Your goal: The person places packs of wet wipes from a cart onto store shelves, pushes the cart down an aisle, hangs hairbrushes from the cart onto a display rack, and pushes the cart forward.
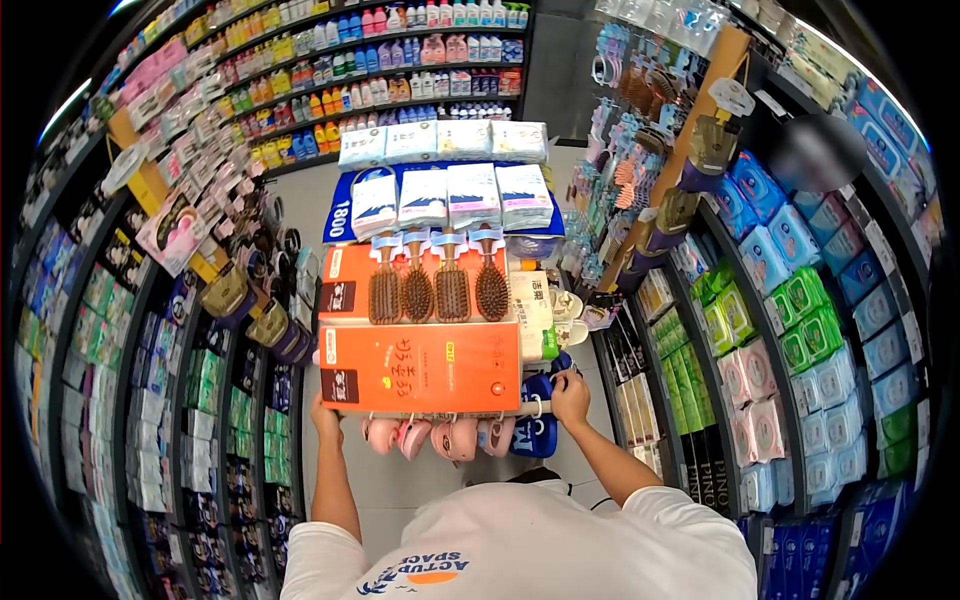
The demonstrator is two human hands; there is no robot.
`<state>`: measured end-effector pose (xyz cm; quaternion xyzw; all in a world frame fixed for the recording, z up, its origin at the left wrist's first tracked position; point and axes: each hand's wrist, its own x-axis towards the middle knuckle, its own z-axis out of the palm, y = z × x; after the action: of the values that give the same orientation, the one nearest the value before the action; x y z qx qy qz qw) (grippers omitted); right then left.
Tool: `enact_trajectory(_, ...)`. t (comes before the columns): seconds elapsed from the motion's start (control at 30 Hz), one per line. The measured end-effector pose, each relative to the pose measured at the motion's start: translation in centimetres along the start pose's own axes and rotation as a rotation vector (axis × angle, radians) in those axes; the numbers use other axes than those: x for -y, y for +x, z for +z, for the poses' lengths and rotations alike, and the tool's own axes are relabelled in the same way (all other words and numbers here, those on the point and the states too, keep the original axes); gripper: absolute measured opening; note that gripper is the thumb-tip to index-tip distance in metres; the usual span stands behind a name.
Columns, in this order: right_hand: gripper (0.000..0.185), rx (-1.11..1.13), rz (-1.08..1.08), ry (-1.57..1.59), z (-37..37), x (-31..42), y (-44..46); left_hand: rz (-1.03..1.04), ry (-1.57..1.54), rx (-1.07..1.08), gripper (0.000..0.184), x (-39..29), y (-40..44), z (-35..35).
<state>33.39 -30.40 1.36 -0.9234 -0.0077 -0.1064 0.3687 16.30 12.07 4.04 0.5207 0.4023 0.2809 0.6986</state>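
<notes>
My left hand is at the near left corner of a loaded cart, closed on its edge; its fingers are partly hidden. At the near right corner, my right hand closes around the end of the cart's pale rail. Two orange boxes lie on the cart, the nearer orange box right before me. Several brown hairbrushes lie in a row on the farther one. Beyond them are rows of tissue packs. Pink slipper-like items and a blue package hang below the rail.
Shelves of wipes line the right side, and packaged goods fill the left shelves. A rack of combs and brushes stands ahead right. Bottle shelves curve across the back. Grey floor tiles show around the cart.
</notes>
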Motion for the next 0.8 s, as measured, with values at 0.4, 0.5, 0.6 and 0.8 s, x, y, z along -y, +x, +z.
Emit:
enact_trajectory(0.4, 0.012, -0.039, -0.052, 0.103, -0.4, -0.7, 2.6, -0.026, -0.016, -0.026, 0.022, 1.7, 0.5, 0.4)
enact_trajectory(0.5, 0.016, -0.018, -0.046, 0.111, 0.1, -0.3, 3.2, -0.053, 0.019, -0.020, 0.025, 2.4, 1.7, -0.3)
enact_trajectory(0.6, 0.026, -0.022, -0.020, 0.073, 0.8, 0.1, 4.3, -0.048, -0.077, 0.008, 0.031, 2.3, 2.9, 0.4)
enact_trajectory(0.8, 0.032, -0.018, -0.021, 0.037, 2.7, 0.9, 8.6, -0.089, -0.128, 0.002, 0.021, 2.3, 6.1, 2.4)
